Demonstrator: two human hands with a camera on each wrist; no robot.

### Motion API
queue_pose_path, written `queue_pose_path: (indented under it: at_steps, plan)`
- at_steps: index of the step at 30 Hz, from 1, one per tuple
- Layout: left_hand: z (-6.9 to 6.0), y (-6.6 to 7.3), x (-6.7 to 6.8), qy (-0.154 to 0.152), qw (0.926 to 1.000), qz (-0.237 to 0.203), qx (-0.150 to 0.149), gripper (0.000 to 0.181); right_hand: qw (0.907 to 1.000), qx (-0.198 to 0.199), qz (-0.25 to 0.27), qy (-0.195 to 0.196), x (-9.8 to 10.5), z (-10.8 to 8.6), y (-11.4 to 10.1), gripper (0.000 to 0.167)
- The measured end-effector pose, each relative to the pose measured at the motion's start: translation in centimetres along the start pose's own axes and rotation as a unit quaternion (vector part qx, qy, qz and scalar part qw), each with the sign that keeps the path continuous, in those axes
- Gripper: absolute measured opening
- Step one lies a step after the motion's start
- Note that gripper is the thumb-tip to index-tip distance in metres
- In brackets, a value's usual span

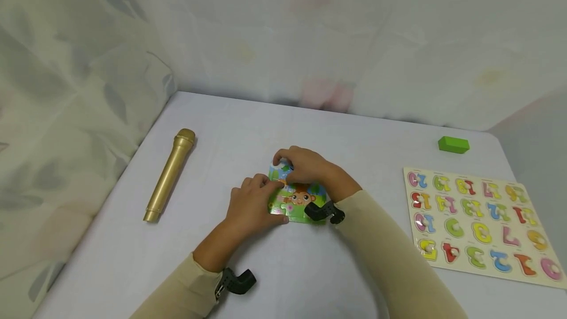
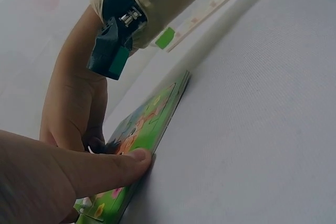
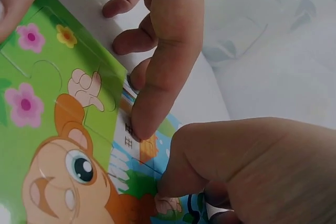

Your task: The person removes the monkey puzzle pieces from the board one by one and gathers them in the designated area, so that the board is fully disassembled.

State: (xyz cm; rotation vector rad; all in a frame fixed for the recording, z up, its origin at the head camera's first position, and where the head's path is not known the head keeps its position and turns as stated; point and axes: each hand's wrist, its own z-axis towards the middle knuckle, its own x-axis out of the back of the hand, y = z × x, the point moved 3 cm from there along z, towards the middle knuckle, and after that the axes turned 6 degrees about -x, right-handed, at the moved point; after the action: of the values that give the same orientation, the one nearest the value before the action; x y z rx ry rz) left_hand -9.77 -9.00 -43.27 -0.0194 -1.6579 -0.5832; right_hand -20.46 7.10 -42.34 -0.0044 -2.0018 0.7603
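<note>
A small jigsaw puzzle (image 1: 294,209) with a monkey, flowers and a green and blue background lies flat at the table's middle. My left hand (image 1: 251,206) holds it from the left, its thumb (image 2: 105,174) along the near edge. In the right wrist view the left index finger (image 3: 163,82) presses on the picture, while the other left fingers curl beside the edge. My right hand (image 1: 307,165) reaches over the far left corner, thumb and index finger bent round the blue part. That hand covers some of the upper pieces.
A gold microphone (image 1: 170,176) lies to the left. At right there is a wooden number board (image 1: 483,215) with several coloured numerals, and behind it a green block (image 1: 454,144). The white table (image 1: 310,279) meets patterned cloth (image 1: 274,38) at the back and left.
</note>
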Motion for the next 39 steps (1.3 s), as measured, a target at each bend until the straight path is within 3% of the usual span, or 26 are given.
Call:
queue_pose_path:
  at_steps: [9,19,25,39]
  plan:
    - [0.0,-0.4,-0.2,0.005,0.9999,-0.013,0.003,0.083,0.9995,-0.010,0.014,-0.025,0.2,0.5,0.1,0.051]
    - [0.0,-2.0,-1.3,0.031,0.9979,-0.056,-0.008,0.078,0.9932,-0.036,0.092,-0.060,0.3,0.5,0.3,0.048]
    - [-0.1,-2.3,-1.1,0.040,0.9962,-0.075,-0.023,0.068,0.9900,-0.050,0.116,-0.063,0.6,0.3,0.2,0.050]
    - [0.2,-2.3,-0.8,0.050,0.9956,-0.077,-0.018,0.068,0.9845,-0.056,0.153,-0.064,0.4,0.6,0.3,0.057]
